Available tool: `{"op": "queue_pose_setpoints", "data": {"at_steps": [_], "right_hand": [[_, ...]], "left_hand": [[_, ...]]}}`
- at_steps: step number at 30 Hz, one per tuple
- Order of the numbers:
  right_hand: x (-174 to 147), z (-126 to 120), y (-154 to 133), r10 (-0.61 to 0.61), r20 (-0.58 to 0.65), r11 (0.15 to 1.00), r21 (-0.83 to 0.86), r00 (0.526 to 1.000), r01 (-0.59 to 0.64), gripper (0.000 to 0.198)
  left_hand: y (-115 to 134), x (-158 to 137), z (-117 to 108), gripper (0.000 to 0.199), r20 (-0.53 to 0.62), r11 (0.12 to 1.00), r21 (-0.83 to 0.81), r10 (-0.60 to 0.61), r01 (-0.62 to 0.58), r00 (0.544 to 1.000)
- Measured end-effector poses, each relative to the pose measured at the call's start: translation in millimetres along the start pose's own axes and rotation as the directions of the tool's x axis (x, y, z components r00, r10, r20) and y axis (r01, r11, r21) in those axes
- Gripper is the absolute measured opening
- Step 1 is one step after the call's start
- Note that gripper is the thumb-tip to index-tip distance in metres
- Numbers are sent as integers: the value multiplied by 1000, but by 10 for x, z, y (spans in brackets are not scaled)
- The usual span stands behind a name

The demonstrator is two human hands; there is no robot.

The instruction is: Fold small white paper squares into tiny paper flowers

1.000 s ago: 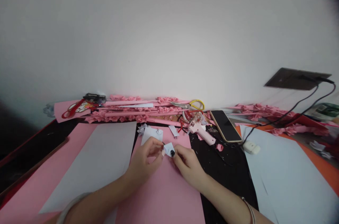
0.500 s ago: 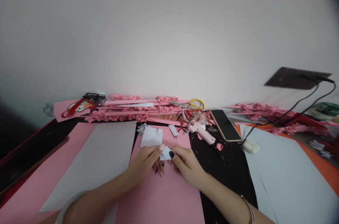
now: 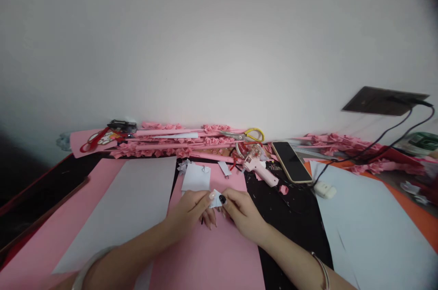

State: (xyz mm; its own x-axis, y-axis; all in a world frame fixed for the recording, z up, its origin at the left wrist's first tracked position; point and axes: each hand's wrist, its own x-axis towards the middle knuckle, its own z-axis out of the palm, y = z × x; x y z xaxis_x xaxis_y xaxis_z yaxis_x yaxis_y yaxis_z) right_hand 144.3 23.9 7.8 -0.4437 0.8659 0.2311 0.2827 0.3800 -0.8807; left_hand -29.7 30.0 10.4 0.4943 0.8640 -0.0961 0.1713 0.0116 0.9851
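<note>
Between my two hands is a small piece of white paper (image 3: 216, 200), held just above a pink sheet (image 3: 208, 253). My left hand (image 3: 191, 210) pinches its left side, thumb on top and the other fingers curled below. On its right side, my right hand (image 3: 241, 212) grips with a dark-nailed thumb; its other fingers are partly hidden. Just beyond my left hand lies a stack of white paper squares (image 3: 195, 177), with a crumpled white piece (image 3: 184, 166) at its left. A narrow white strip (image 3: 225, 169) rests farther back on the pink sheet.
Pink paper flower stems (image 3: 164, 146) line the wall, with yellow-handled scissors (image 3: 253, 134) on them. Right of centre are a pink glue gun (image 3: 262, 171), a phone (image 3: 291, 162) and a white case (image 3: 324, 189). Large white sheets (image 3: 372, 217) lie right; cables (image 3: 386, 130) hang from a wall socket.
My left thumb has moved slightly right, closer to my right thumb. Less of the small white paper shows between them, and its outline looks more pointed. Everything else stays in place.
</note>
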Motion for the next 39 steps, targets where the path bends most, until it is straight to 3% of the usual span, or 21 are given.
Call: {"op": "queue_pose_setpoints", "data": {"at_steps": [14,39], "right_hand": [[1,4,0,-12,-1,1000,14,1000,13,30],[2,-4,9,-35,-1,999,14,999,35,27]], "left_hand": [[26,3,17,38,-34,997,63,53,-51,998],[-43,-1,-13,37,25,996,32,83,-84,996]]}}
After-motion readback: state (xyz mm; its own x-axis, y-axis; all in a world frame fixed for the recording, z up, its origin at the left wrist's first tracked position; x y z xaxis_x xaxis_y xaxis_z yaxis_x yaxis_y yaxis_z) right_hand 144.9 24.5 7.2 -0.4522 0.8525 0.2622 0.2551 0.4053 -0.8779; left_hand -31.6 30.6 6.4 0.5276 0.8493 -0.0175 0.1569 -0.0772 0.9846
